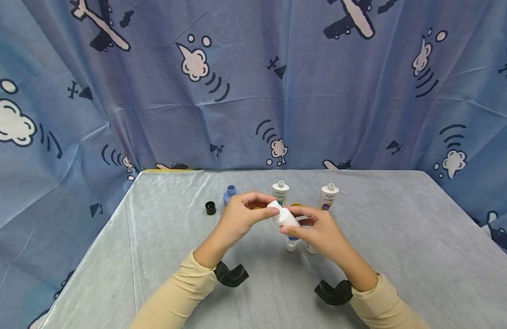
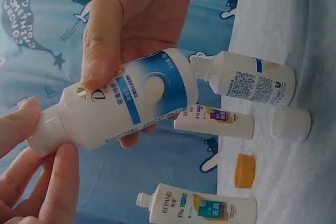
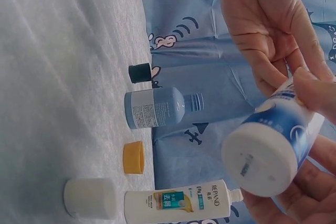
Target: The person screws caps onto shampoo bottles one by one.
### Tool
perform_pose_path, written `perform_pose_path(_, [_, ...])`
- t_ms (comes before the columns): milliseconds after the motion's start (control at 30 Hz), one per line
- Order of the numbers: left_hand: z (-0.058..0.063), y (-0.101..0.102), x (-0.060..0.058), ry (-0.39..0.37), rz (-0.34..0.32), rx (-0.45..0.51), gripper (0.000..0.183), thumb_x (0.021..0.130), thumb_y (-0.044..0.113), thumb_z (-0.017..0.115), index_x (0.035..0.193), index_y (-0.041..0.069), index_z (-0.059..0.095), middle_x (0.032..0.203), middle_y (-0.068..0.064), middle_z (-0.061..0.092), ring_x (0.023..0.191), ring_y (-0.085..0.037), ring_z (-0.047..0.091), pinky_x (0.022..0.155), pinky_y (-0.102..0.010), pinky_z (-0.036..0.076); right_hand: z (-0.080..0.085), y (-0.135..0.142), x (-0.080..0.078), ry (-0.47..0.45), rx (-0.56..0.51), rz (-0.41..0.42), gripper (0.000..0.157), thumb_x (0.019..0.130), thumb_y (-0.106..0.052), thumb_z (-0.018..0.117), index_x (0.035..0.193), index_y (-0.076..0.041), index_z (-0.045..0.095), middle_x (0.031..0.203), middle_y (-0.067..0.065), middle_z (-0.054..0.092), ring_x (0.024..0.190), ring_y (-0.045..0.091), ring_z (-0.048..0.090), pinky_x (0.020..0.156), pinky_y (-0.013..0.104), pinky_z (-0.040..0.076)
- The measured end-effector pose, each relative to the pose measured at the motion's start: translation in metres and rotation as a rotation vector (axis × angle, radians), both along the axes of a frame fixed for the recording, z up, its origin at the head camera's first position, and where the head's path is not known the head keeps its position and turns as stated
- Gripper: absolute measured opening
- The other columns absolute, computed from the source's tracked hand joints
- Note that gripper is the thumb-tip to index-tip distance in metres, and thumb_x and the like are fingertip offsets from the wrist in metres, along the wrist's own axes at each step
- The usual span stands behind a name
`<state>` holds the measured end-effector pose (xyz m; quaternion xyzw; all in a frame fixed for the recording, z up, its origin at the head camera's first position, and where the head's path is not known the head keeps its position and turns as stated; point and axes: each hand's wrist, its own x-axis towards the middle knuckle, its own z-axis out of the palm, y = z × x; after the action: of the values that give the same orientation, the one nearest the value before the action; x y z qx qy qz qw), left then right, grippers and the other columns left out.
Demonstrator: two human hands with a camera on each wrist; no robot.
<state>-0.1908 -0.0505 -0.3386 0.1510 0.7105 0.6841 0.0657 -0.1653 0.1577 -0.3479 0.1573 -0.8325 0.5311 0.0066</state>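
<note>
A white bottle with a blue label is held up in the air, tilted. My left hand pinches its white cap between thumb and fingers. Around the bottle's body my right hand curls, thumb on one side and fingers on the other. The cap sits on the bottle's neck. In the right wrist view the bottle's round base faces the camera, and the cap is out of sight. Behind the hands stand a white bottle with a teal label and one with a purple label, both uncapped.
Left of these stand an uncapped blue bottle and a black cap. An orange cap sits between the blue and teal-labelled bottles. Another uncapped white bottle and a loose white cap stand nearer me, partly hidden in the head view.
</note>
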Motion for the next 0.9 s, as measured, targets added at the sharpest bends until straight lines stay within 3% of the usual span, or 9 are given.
perform_pose_path(433, [0.0031, -0.0026, 0.0006, 0.039, -0.118, 0.0, 0.035, 0.086, 0.004, 0.075, 0.12, -0.004, 0.069, 0.116, -0.019, 0.072, 0.094, -0.004, 0.068, 0.088, -0.028, 0.058, 0.0033, 0.0045, 0.0015, 0.006, 0.013, 0.041, 0.041, 0.084, -0.015, 0.08, 0.12, 0.0, 0.07, 0.119, 0.018, 0.071, 0.092, 0.02, 0.069, 0.071, 0.026, 0.059])
perform_pose_path(633, [0.0035, -0.003, 0.0006, 0.033, -0.129, 0.014, 0.035, 0.086, 0.001, 0.073, 0.12, -0.005, 0.068, 0.118, -0.02, 0.071, 0.093, -0.004, 0.068, 0.087, -0.027, 0.058, 0.0035, 0.0049, 0.001, -0.012, 0.013, 0.051, 0.041, 0.084, -0.015, 0.08, 0.121, -0.001, 0.069, 0.12, 0.019, 0.07, 0.093, 0.022, 0.07, 0.07, 0.026, 0.059])
perform_pose_path(900, [0.0027, -0.0025, 0.0006, 0.001, -0.088, 0.035, 0.038, 0.085, 0.005, 0.077, 0.121, 0.0, 0.068, 0.116, -0.01, 0.072, 0.095, -0.007, 0.068, 0.089, -0.028, 0.057, 0.0048, 0.0029, 0.0006, -0.049, 0.023, 0.01, 0.045, 0.085, -0.018, 0.079, 0.126, -0.002, 0.067, 0.125, 0.02, 0.068, 0.096, 0.026, 0.071, 0.068, 0.03, 0.059])
